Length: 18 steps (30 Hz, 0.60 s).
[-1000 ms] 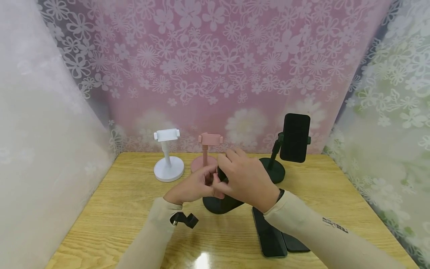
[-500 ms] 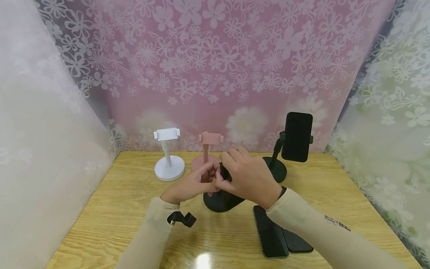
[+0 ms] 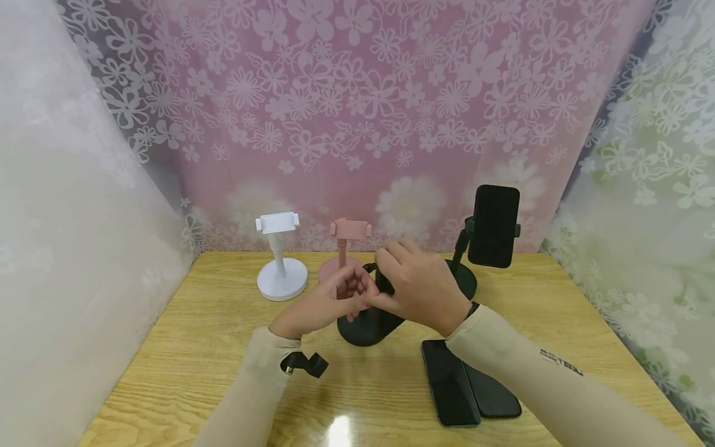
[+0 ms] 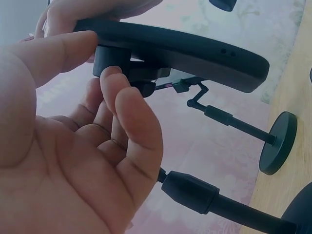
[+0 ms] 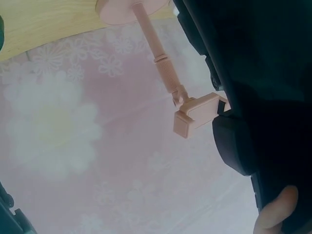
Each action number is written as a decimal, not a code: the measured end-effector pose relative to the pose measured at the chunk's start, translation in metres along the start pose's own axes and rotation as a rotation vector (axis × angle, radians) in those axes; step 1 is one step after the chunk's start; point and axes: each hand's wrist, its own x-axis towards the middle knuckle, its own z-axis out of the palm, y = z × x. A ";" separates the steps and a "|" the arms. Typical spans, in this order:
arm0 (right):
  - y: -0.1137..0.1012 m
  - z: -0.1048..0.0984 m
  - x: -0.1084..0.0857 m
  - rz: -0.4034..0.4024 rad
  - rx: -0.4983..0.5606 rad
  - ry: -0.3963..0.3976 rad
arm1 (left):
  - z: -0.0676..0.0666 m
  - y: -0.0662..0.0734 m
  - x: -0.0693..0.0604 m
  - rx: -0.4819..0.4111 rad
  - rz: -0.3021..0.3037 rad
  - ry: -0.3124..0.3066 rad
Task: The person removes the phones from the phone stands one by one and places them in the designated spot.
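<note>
A black phone (image 4: 195, 56) sits at the clamp (image 4: 111, 59) of a black phone stand, whose round base (image 3: 357, 334) rests on the table in front of me. My right hand (image 3: 421, 288) grips the phone from above; its thumb (image 5: 279, 212) lies on the phone in the right wrist view. From the left, my left hand (image 3: 321, 305) pinches the clamp with thumb and curled fingers, seen close in the left wrist view. The stand's pole (image 4: 195, 192) runs down behind the left hand. In the head view the hands hide most of the phone and clamp.
A white phone stand (image 3: 281, 280) and a pink phone stand (image 3: 350, 231) stand at the back of the wooden table (image 3: 184, 347). Back right, a dark green stand holds another phone (image 3: 494, 226). Two dark phones lie at front right, one (image 3: 449, 385) nearest.
Both hands shift slightly to the right around the clamp, the right hand also a little upward. The left fingers have resettled on the clamp. The other stands stay put.
</note>
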 end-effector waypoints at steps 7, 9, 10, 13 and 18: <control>-0.002 -0.004 -0.004 -0.012 0.028 0.012 | 0.000 0.002 0.000 -0.007 0.000 -0.005; -0.004 -0.006 -0.005 -0.012 0.032 0.012 | 0.000 0.003 0.000 0.004 -0.014 -0.001; -0.005 -0.007 -0.006 -0.013 0.032 0.014 | 0.000 0.003 0.000 0.010 -0.020 0.003; -0.008 -0.010 -0.008 -0.034 0.027 0.049 | 0.001 0.004 0.000 0.032 -0.037 0.013; -0.014 -0.020 -0.013 -0.084 0.034 0.143 | 0.004 0.004 0.000 0.060 -0.037 0.032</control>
